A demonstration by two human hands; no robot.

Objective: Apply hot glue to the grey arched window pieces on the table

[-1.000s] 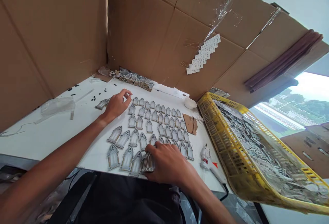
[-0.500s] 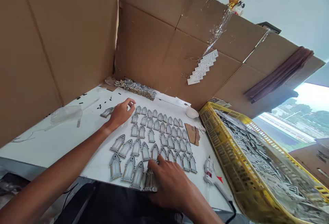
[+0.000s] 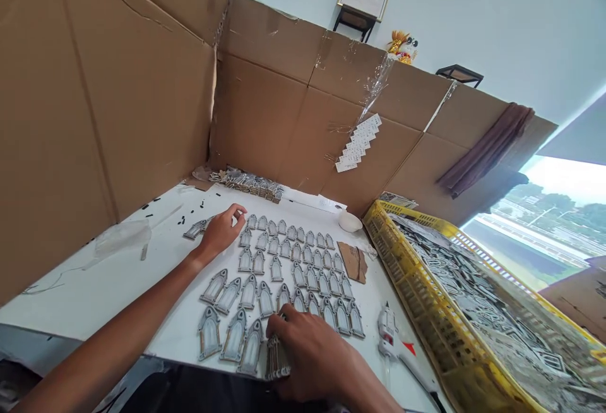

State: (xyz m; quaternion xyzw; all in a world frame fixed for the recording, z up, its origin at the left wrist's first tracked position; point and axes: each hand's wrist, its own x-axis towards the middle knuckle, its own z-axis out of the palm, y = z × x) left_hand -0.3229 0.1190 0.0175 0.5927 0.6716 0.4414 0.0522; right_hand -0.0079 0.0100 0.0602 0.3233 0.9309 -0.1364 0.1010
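Many small grey arched frames (image 3: 234,337) lie in rows on the white table (image 3: 165,280). At the near edge, my right hand (image 3: 307,350) is wrapped round a stack of the arched frames (image 3: 276,357) standing on edge. My left hand (image 3: 225,228) hovers or rests at the upper left end of the rows, its fingers curled; what they hold, if anything, is too small to make out. Just left of that hand lie a few more arched frames (image 3: 195,230).
A yellow crate (image 3: 407,280) full of grey pieces stands at the right, with a glue gun (image 3: 389,331) beside it. A white bowl (image 3: 350,221), torn cardboard (image 3: 353,262) and piled pieces (image 3: 250,184) sit farther back. Cardboard walls (image 3: 284,116) enclose the table.
The head view has tilted up, so the table appears lower in the picture. Both hands keep nearly the same places over the table, the right one still round the stack.
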